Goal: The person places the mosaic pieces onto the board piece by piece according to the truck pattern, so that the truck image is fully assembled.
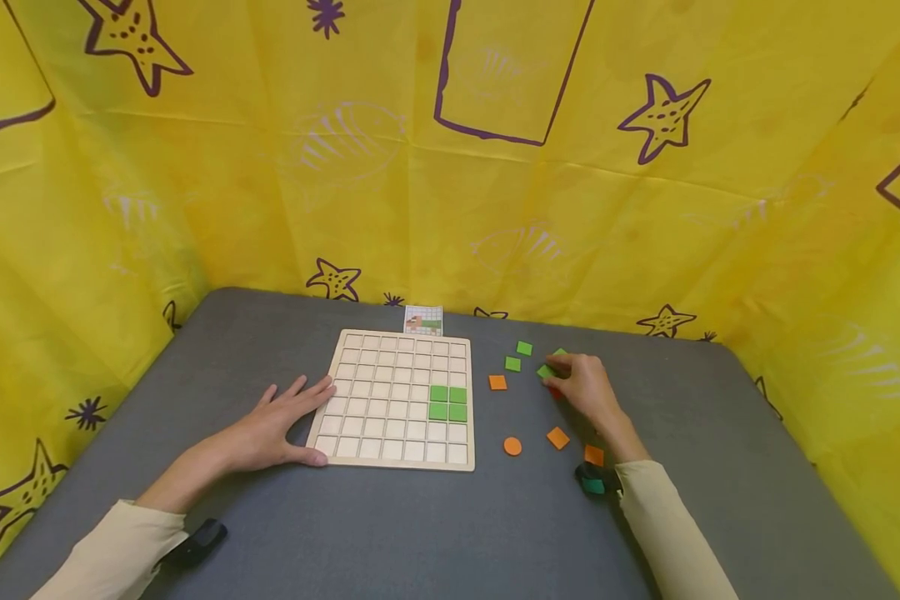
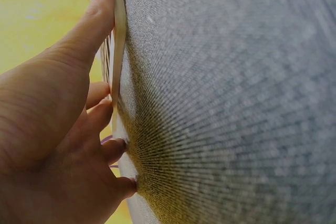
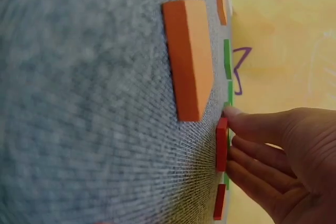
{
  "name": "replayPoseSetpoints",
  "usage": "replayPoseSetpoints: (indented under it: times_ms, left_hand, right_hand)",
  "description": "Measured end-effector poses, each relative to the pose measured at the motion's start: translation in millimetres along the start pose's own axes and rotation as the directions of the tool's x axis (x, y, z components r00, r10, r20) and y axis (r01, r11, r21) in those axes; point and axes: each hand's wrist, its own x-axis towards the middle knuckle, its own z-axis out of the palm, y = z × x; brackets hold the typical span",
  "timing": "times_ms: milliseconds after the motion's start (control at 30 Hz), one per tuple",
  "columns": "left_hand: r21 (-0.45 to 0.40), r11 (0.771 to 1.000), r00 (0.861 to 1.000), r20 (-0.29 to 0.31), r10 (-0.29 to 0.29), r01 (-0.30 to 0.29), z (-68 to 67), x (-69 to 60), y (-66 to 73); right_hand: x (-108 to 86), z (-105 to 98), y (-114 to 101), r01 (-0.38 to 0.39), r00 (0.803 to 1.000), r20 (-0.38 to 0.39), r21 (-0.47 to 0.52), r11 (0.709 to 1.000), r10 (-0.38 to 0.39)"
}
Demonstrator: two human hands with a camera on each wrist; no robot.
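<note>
A pale wooden grid board (image 1: 378,408) lies on the table, with several green square tiles (image 1: 447,403) set in its cells at the right side. My left hand (image 1: 273,425) rests at the board's left edge, fingers spread and thumb at the near corner; the left wrist view shows the thumb (image 2: 89,22) against the rim. Right of the board, my right hand (image 1: 587,387) pinches a green square tile (image 1: 545,372) between thumb and fingers, low over the table. Another green tile (image 1: 560,352) shows just beyond the fingers. A red tile (image 3: 222,144) lies close by, partly under the hand in the head view.
Loose green tiles (image 1: 524,347), orange squares (image 1: 558,437) and an orange round piece (image 1: 512,447) lie between board and right arm. One darker green piece (image 1: 593,485) sits by the right wrist strap. A small picture card (image 1: 423,320) stands behind the board, before a yellow curtain (image 1: 420,208).
</note>
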Motion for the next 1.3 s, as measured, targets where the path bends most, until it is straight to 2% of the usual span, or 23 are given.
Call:
replayPoseSetpoints:
  times_ms: [233,467,800,1067,1300]
  left_hand:
    - [0.002,1.0,1.0,-0.004,0.0,0.0,0.6,0.2,-0.6]
    - [0.002,1.0,1.0,-0.001,0.003,-0.003,0.2,-0.2,-0.5]
    - [0.001,1.0,1.0,-0.003,0.003,-0.003,1.0,0.5,-2.2]
    - [0.002,1.0,1.0,0.004,-0.009,0.009,1.2,0.8,-2.2]
    - [0.009,1.0,1.0,0.008,-0.019,0.019,0.5,0.7,-0.9]
  right_hand:
    - [-0.5,-2.0,-3.0,-0.018,1.0,-0.005,-0.018,1.0,0.018]
    - [-1.4,-2.3,-8.2,0.026,0.999,-0.018,-0.019,0.999,-0.027]
    - [-0.3,-0.5,-27.6,0.081,0.996,0.03,0.068,0.994,-0.084]
    - [-0.9,12.8,-42.8,0.164,0.985,0.041,0.046,0.985,-0.166]
    - [-0.9,23.8,-58.2,0.272,0.959,0.066,0.04,0.962,-0.274]
